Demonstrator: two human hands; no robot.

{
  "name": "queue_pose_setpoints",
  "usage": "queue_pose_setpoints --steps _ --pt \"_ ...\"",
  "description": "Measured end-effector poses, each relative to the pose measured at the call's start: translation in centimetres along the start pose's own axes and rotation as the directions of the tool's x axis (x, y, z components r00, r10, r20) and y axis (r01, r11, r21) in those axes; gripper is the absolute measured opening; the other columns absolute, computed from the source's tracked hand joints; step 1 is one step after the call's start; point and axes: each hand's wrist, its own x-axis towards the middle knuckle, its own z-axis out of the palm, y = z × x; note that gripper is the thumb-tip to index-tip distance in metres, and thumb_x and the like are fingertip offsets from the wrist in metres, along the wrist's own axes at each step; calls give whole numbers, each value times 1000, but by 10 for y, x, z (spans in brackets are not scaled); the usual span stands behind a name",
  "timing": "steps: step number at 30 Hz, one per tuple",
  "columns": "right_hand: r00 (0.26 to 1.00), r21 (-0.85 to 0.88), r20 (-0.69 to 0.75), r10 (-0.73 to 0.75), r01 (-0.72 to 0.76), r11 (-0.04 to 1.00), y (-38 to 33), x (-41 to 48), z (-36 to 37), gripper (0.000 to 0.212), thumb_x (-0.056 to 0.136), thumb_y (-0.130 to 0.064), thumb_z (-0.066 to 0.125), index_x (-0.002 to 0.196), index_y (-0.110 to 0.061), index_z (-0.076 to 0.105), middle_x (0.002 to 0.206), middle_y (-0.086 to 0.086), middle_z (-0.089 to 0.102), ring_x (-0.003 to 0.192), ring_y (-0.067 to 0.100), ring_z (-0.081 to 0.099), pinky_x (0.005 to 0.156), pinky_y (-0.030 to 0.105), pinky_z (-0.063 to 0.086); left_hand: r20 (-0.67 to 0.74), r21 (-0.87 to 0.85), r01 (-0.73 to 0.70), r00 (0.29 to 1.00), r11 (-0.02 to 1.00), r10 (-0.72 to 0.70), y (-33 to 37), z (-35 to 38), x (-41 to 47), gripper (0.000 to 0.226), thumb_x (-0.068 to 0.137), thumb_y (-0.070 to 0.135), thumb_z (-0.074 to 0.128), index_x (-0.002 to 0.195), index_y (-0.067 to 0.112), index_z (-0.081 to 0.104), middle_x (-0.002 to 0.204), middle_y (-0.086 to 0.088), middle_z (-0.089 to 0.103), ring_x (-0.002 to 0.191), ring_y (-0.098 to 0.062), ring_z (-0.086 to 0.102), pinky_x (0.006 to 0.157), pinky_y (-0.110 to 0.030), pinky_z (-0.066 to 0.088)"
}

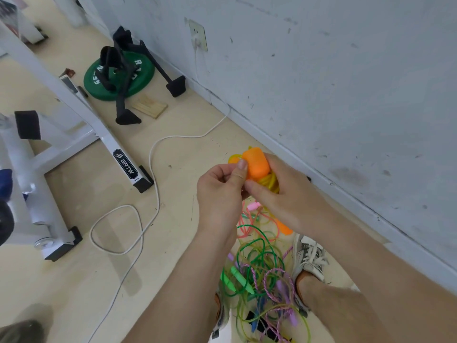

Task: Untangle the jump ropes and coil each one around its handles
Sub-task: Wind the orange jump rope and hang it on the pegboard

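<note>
My right hand [284,191] grips an orange jump-rope handle [256,163] with yellow rope [270,181] coiled round it, held above the floor near the wall. My left hand [220,191] pinches the bundle from the left, thumb against the orange handle. Below on the floor lies a tangle of ropes [262,276]: green rope with green handles [238,276], pink-purple braided rope [274,283], a pink handle [253,206] and a second orange handle [284,227].
A grey wall [346,82] runs along the right. A white cable [148,194] snakes over the beige floor from a wall socket [197,35]. A white gym frame [74,125] stands at left, a green weight plate [118,78] behind. My shoe [309,256] is beside the tangle.
</note>
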Motion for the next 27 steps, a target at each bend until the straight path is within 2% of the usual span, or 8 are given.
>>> queue_pose_setpoints --steps 3,8,11,15,21,23,25,27 --pt "994 -60 -103 -24 18 998 -1 -2 -3 19 92 -42 55 106 -30 57 81 -5 69 71 8 61 70 41 52 14 102 -83 997 991 82 -1 1 1 19 93 15 60 85 -1 64 77 -19 65 67 -23 65 74 -45 59" --pt "987 -148 -156 -48 25 989 1 -3 -12 24 90 -49 52 106 -31 56 72 -8 61 66 7 56 65 38 50 122 398 -281 960 873 254 2 -1 -1 13 87 21 66 78 11 64 70 -9 67 61 -19 69 66 -45 58" --pt "987 -289 -122 -102 63 955 4 -2 -14 35 85 -56 44 108 -32 54 82 -10 59 74 11 56 66 38 48 149 462 -247 969 852 200 5 -8 3 12 78 20 67 71 11 64 65 -12 67 62 -23 70 68 -47 59" --pt "975 -388 -132 -181 117 914 9 1 -15 43 86 -59 38 112 -29 53 89 -11 53 77 11 50 64 33 42 173 336 -143 981 931 88 15 -7 0 11 83 0 65 73 -1 61 64 -18 65 57 -19 69 67 -39 60" --pt "978 -174 -200 -65 30 984 11 7 -4 28 91 -52 46 87 -25 54 74 -11 52 66 4 50 58 28 35 110 407 -194 981 893 163 11 -2 -2 15 62 12 71 62 8 57 58 -15 63 56 -31 66 58 -44 55" --pt "982 -5 -181 55 -57 998 8 10 -6 29 94 -45 54 79 -20 58 65 -9 53 58 4 50 56 29 38 154 498 -255 967 829 204 9 -2 -7 19 59 15 73 57 15 53 49 0 56 46 -19 52 47 -31 44" --pt "983 141 -126 137 -119 983 8 11 -6 37 91 -46 58 76 -12 60 62 -5 55 60 14 56 60 41 52 195 540 -299 954 787 228 9 -4 -10 21 59 17 72 55 19 51 46 5 51 45 -11 43 46 -26 36" --pt "982 239 -82 172 -148 960 7 11 -6 45 84 -51 57 80 -6 63 66 7 61 69 35 64 68 55 56 194 504 -291 955 813 222 11 -6 -9 14 59 19 68 57 18 53 52 -8 60 50 -24 57 48 -36 43"
